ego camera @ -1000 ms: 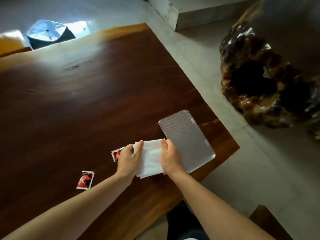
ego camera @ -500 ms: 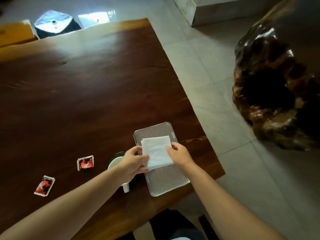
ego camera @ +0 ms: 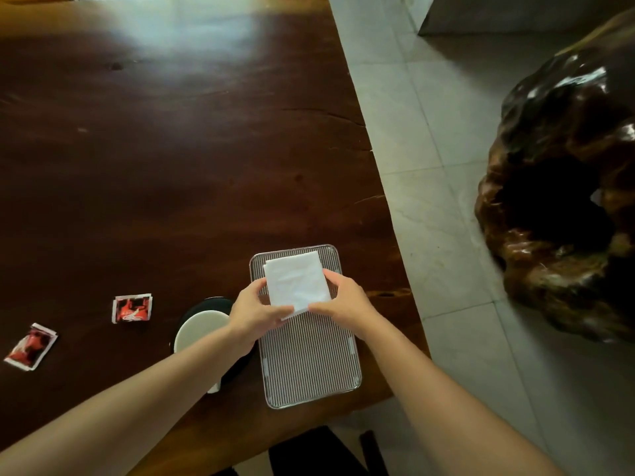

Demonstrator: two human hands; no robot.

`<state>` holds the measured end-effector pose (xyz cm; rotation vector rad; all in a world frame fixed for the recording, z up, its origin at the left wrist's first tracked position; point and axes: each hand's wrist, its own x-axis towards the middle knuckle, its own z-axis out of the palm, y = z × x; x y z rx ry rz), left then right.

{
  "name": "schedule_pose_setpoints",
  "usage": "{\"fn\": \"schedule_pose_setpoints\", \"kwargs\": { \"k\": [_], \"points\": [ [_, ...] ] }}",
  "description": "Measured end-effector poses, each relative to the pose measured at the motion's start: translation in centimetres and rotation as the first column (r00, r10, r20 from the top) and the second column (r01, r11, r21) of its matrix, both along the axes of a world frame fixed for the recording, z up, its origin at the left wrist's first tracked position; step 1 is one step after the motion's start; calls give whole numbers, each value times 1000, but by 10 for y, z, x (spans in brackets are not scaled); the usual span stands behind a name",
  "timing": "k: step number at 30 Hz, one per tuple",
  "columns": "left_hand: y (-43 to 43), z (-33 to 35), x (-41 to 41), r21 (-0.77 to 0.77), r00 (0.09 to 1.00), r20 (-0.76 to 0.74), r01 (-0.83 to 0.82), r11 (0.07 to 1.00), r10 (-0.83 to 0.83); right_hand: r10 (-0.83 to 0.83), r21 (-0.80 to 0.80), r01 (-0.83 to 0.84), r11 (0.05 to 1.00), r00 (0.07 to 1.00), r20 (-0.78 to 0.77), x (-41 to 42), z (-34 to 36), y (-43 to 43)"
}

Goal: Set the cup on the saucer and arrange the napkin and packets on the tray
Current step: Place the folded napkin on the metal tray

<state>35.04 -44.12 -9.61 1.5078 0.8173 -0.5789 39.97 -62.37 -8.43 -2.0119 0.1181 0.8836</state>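
Observation:
A folded white napkin (ego camera: 294, 282) lies over the far half of a ribbed grey tray (ego camera: 311, 365) near the table's right front corner. My left hand (ego camera: 255, 310) pinches its near left corner and my right hand (ego camera: 343, 304) grips its right edge. Left of the tray a white cup (ego camera: 199, 330) stands on a dark saucer (ego camera: 211, 302), partly hidden by my left forearm. Two red and white packets lie on the table further left, one nearer the cup (ego camera: 132, 308) and one by the frame's left edge (ego camera: 31, 346).
The dark wooden table (ego camera: 178, 159) stretches far and left. Its right edge runs along a grey tiled floor (ego camera: 443, 214). A big glossy carved wood piece (ego camera: 567, 187) stands on the floor at the right. A dark seat (ego camera: 309, 451) shows below the table's front edge.
The napkin, held by both hands beside the tray a second ago, has gone over the tray and further onto its far half. The view tilted down, so cup and saucer came into sight.

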Motion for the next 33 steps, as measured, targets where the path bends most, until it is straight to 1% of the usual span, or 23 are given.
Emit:
{"fn": "schedule_pose_setpoints", "kwargs": {
  "k": [2,3,5,7,10,14,20,23,27,30,33],
  "points": [
    [-1,-3,0,199,983,60,158,967,-173,61,-58,-57,997,996,64,2,-6,3],
    [-2,-4,1,264,970,77,203,943,-230,90,-104,-80,991,991,96,2,-10,4],
    [-4,-5,2,345,948,117,242,907,-297,138,-187,-109,976,979,150,2,-16,6],
    [-7,-5,5,401,933,162,237,885,-323,160,-231,-117,966,972,174,1,-20,6],
    [-9,-7,6,447,925,191,215,868,-327,167,-244,-116,963,966,199,1,-24,5],
    [-8,-11,5,484,918,171,239,842,-359,183,-274,-119,954,958,219,1,-28,5],
    [-8,-14,3,498,916,152,253,829,-371,195,-294,-124,948,954,226,1,-30,6],
    [-6,-12,3,498,915,114,285,819,-388,195,-301,-127,945,958,208,0,-26,5],
    [0,1,3,559,886,37,365,745,-462,188,-354,-104,930,959,212,2,-11,5],
    [9,19,2,612,857,53,378,694,-513,215,-443,-86,892,944,249,4,7,12],
    [27,41,-1,659,838,37,389,644,-544,259,-458,-108,882,924,282,4,23,29]
  ]
}}
